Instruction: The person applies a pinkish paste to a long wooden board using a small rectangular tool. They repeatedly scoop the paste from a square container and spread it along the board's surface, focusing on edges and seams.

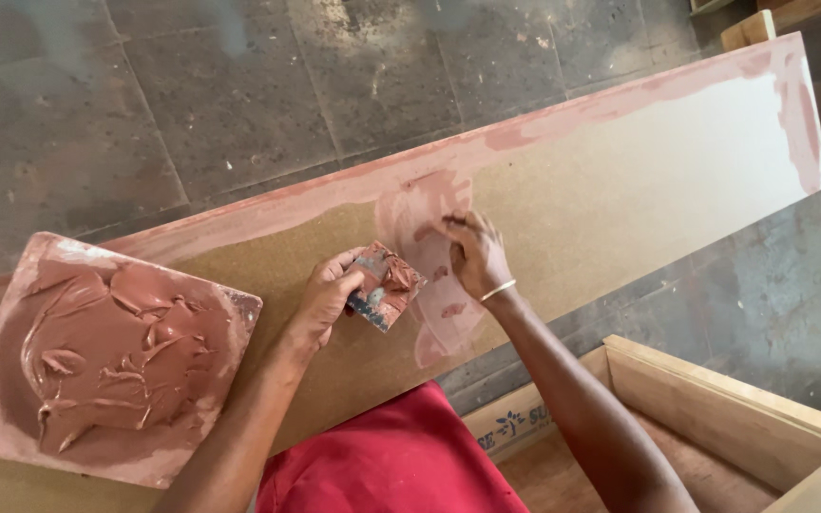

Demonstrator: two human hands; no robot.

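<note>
Putty, reddish-brown and thick, coats only the long brown fibreboard panel's (pixel 620 190) far edge, its corner at 2 o'clock and 1 smeared patch mid-board; I judge most of the face still bare. The left hand (pixel 320 299) pinches a small putty-caked scraper (pixel 387 285). The right hand (pixel 475 252), fingers bent, holding nothing, rubs the patch. A square mixing board heaped with putty (pixel 97 356) lies at 8 o'clock.
</note>
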